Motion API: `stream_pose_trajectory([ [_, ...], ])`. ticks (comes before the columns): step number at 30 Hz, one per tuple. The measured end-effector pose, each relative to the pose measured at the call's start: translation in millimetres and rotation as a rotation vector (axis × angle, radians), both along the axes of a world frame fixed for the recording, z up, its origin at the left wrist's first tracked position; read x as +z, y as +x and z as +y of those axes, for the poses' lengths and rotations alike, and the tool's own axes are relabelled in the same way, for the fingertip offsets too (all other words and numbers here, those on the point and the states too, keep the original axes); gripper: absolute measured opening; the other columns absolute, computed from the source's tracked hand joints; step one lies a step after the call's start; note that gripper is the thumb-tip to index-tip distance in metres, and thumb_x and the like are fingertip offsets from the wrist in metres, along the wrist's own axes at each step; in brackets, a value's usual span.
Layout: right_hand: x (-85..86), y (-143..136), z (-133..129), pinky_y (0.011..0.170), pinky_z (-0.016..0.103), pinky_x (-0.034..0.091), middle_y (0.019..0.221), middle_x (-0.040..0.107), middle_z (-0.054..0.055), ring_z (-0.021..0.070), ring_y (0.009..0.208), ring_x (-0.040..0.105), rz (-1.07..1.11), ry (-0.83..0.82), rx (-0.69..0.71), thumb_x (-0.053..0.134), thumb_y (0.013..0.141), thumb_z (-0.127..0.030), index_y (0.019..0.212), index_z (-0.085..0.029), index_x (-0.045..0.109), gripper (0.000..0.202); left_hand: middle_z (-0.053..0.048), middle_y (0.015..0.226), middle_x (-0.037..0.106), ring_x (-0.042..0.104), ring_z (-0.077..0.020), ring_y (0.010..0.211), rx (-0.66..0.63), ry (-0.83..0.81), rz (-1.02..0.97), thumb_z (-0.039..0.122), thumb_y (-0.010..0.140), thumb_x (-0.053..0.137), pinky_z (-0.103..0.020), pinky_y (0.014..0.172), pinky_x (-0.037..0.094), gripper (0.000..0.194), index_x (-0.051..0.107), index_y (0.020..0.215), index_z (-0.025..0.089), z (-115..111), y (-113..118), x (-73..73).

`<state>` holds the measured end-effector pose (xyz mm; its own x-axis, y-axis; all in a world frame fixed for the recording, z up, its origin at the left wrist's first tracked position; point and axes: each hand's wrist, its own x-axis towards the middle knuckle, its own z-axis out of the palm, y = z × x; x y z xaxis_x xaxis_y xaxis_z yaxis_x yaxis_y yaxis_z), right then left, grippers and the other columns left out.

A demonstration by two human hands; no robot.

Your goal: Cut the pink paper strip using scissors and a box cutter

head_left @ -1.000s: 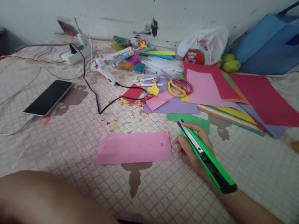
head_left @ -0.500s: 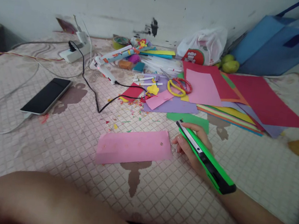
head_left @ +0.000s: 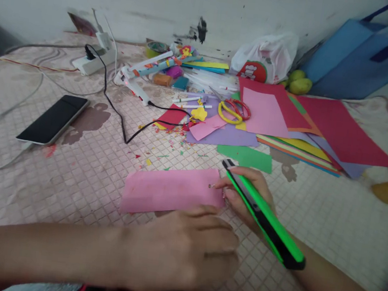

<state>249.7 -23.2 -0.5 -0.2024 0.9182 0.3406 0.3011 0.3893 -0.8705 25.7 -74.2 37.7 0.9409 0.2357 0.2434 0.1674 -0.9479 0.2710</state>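
A green and black utility knife rests in my right hand, closed around it, its tip pointing up and left. The forefinger of that hand reaches to the right end of a pink paper strip, by a small dark speck. My left hand is in front of the strip, back upward, its fingers bent and smeared by motion. Its fingertips are hidden, so what it may hold cannot be seen. A green paper piece lies just beyond my right hand.
Behind lie scissors, coloured paper sheets, a glue gun with a black cord, and paper scraps. A phone and a power strip are at left. A blue bag and plastic bag stand against the wall.
My left hand has come into view from the lower left, to the front of the pink strip. The right forefinger has moved left onto the strip's end, the utility knife still held.
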Motion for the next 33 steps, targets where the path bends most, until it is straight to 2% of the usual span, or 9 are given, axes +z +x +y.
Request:
stream_pose_trajectory([
  [2,0.4,-2.3,0.6,0.075,0.032,0.055,0.093,0.071,0.002,0.0179,0.085,0.07,-0.034,0.002,0.017,0.061,0.085,-0.022,0.12,-0.028,0.047,0.039,-0.011,0.125,0.058,0.052,-0.0215,0.119,0.017,-0.007,0.016,0.023,0.095,0.048,-0.037,0.107,0.04,0.028,0.057,0.119,0.011,34.3,6.0,4.8],
  [4,0.7,-4.0,0.8,0.073,0.031,0.054,0.092,0.07,0.001,0.0168,0.084,0.069,0.015,-0.006,-0.001,0.06,0.085,-0.023,0.121,-0.028,0.047,0.039,-0.012,0.125,0.058,0.051,-0.0237,0.12,0.035,-0.021,0.05,0.029,0.094,0.051,-0.04,0.108,0.039,0.034,0.056,0.12,0.009,46.5,6.8,0.9],
  [9,1.4,-4.7,0.5,0.064,0.028,0.052,0.09,0.07,0.001,0.0154,0.076,0.068,0.072,-0.091,-0.021,0.06,0.086,-0.025,0.121,-0.028,0.047,0.037,-0.012,0.129,0.056,0.048,-0.0239,0.125,0.027,-0.014,0.041,0.027,0.096,0.047,-0.039,0.111,0.036,0.032,0.056,0.12,0.008,36.9,1.2,-13.2],
  [13,10.9,-6.9,3.0,0.056,0.027,0.05,0.082,0.069,0.001,0.0121,0.06,0.06,0.2,-0.106,-0.087,0.058,0.088,-0.028,0.118,-0.025,0.046,0.032,-0.01,0.129,0.057,0.048,-0.022,0.125,0.007,0.013,0.0,0.018,0.098,0.039,-0.038,0.111,0.037,0.029,0.058,0.119,0.009,37.3,-0.4,-14.2],
  [17,24.9,-12.6,10.8,0.053,0.027,0.049,0.076,0.066,0.0,0.0126,0.057,0.058,0.233,-0.134,-0.074,0.059,0.087,-0.033,0.116,-0.025,0.047,0.032,-0.008,0.13,0.057,0.05,-0.0213,0.124,-0.024,0.055,-0.035,0.016,0.099,0.037,-0.038,0.109,0.04,0.031,0.057,0.121,0.01,38.8,-1.7,-14.9],
  [20,28.9,-14.3,15.2,0.05,0.027,0.046,0.074,0.062,-0.001,0.0127,0.056,0.054,0.212,-0.165,-0.07,0.057,0.087,-0.042,0.117,-0.026,0.047,0.035,-0.009,0.13,0.057,0.05,-0.0215,0.124,-0.019,0.077,-0.034,0.017,0.099,0.037,-0.038,0.109,0.04,0.031,0.058,0.121,0.009,37.1,-2.8,-16.1],
  [25,21.4,-3.6,7.5,0.045,0.026,0.038,0.072,0.053,0.0,0.013,0.056,0.048,0.169,-0.27,-0.066,0.049,0.086,-0.059,0.12,-0.026,0.052,0.047,-0.012,0.135,0.053,0.047,-0.0229,0.129,0.043,0.08,-0.036,0.023,0.099,0.04,-0.038,0.112,0.037,0.033,0.056,0.124,0.008,33.8,-5.9,-20.2],
  [29,13.6,6.2,1.5,0.043,0.024,0.035,0.066,0.052,-0.002,0.0117,0.053,0.046,0.204,-0.316,-0.061,0.05,0.088,-0.051,0.116,-0.025,0.057,0.039,-0.016,0.136,0.051,0.043,-0.0241,0.132,0.114,0.054,-0.03,0.032,0.097,0.043,-0.039,0.113,0.035,0.04,0.053,0.127,0.006,31.8,-6.9,-25.3],
  [33,12.2,8.0,3.5,0.053,0.028,0.046,0.068,0.06,-0.001,0.0146,0.059,0.057,0.117,-0.235,-0.089,0.056,0.087,-0.041,0.116,-0.025,0.057,0.033,-0.016,0.137,0.051,0.043,-0.0237,0.132,0.111,0.047,-0.031,0.029,0.098,0.043,-0.039,0.113,0.035,0.037,0.053,0.126,0.007,31.1,-6.5,-25.5],
])
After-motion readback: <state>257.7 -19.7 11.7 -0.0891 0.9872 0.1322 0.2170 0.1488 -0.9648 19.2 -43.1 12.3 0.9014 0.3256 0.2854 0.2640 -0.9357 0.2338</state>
